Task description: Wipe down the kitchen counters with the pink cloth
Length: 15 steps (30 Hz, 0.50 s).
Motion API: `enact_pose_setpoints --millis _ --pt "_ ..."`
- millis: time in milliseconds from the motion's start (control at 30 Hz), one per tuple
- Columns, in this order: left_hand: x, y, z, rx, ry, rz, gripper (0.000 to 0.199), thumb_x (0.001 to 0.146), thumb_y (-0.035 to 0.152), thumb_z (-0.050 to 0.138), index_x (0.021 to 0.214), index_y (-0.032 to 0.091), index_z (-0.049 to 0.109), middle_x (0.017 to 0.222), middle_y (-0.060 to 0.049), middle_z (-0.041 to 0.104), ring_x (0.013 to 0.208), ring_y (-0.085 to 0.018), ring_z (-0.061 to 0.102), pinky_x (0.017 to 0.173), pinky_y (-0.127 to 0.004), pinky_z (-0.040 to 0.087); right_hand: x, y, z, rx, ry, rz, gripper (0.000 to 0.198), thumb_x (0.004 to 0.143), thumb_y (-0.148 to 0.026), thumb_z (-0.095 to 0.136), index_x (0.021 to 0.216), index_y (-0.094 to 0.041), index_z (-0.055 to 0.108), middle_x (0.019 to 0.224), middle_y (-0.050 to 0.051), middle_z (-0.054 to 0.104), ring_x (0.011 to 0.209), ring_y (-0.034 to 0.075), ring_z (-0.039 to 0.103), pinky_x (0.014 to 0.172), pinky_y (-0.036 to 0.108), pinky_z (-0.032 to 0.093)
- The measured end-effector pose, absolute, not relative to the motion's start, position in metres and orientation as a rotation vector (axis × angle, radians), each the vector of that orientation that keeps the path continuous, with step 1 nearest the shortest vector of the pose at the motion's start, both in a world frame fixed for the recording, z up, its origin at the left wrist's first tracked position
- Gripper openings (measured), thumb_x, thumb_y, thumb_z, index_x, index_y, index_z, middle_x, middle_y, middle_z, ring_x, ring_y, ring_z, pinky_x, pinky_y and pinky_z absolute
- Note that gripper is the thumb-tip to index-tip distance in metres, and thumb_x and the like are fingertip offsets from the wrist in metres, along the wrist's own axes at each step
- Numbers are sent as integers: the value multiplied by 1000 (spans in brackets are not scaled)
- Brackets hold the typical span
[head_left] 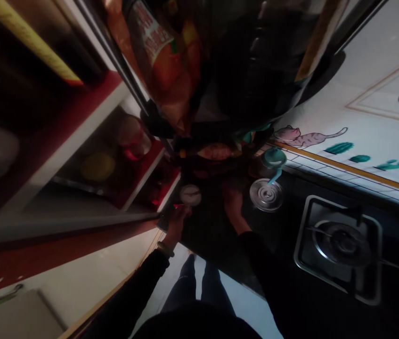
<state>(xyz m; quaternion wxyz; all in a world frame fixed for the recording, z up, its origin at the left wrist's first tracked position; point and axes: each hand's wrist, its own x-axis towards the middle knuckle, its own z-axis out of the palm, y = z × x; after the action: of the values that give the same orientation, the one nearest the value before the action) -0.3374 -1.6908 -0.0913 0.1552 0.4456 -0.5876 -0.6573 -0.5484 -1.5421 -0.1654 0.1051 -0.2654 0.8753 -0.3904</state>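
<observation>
My left hand (pixel 177 222), with a pale bangle (pixel 166 248) at the wrist, is low at the left edge of the dark counter. Its fingers are drawn together, with a small red bit showing at their tips; what they hold is too dim to name. Just beyond them is a round, pale disc-like thing (pixel 190 194), perhaps a lid or a dish. My right hand (pixel 233 205) reaches over the counter into shadow, its fingers lost in the dark. To its right lies a round metal lid with rings (pixel 267 195).
A teal mug-like container (pixel 273 157) stands behind the metal lid. The gas burner (pixel 344 242) is at the right. Red-and-white shelves (pixel 89 110) run along the left. Overhead, a rack holds an orange packet (pixel 171 61) and a large dark container (pixel 263 61).
</observation>
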Motion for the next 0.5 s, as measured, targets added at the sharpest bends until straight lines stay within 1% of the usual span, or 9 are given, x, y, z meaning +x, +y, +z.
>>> enact_pose_setpoints --millis 100,167,233,333,433,500 --pt "-351 -1684 -97 1248 -1785 -1922 30 88 52 69 85 22 72 87 -4 73 87 -21 68 89 -35 53 -490 -1539 -169 -903 2478 -1149 33 78 -1 48 83 -20 74 102 9 77 104 24 64 96 39 47" --pt "-362 -1679 -101 1198 -1860 -1921 28 88 50 69 81 23 71 87 -3 73 87 -20 67 90 -34 52 -459 -1529 -168 -945 2419 -1188 33 77 -2 49 85 -22 74 104 7 78 102 23 65 93 37 50" --pt "-375 -1673 -108 1176 -1873 -1937 29 87 51 71 77 23 70 83 -2 73 84 -20 66 88 -34 52 -447 -1507 -166 -876 2430 -1277 32 78 -5 50 91 -22 74 109 8 77 101 24 66 91 38 52" --pt "-394 -1664 -122 1157 -1844 -2010 35 87 55 70 76 22 69 78 -2 70 80 -19 65 86 -33 51 -453 -1459 -167 -608 2613 -1381 29 81 -13 53 102 -21 71 122 12 73 110 27 65 96 44 52" --pt "-408 -1656 -135 1092 -1881 -2040 34 89 54 68 77 22 69 79 -1 71 81 -18 66 86 -32 50 -451 -1425 -172 -402 2808 -1327 34 84 -17 53 114 -20 67 129 15 68 118 31 62 104 52 49" --pt "-416 -1652 -140 1083 -1915 -2039 31 90 50 67 76 23 69 79 -2 71 82 -18 66 86 -31 50 -434 -1427 -176 -406 2823 -1283 37 85 -16 49 118 -20 66 130 16 68 121 31 60 107 54 47"
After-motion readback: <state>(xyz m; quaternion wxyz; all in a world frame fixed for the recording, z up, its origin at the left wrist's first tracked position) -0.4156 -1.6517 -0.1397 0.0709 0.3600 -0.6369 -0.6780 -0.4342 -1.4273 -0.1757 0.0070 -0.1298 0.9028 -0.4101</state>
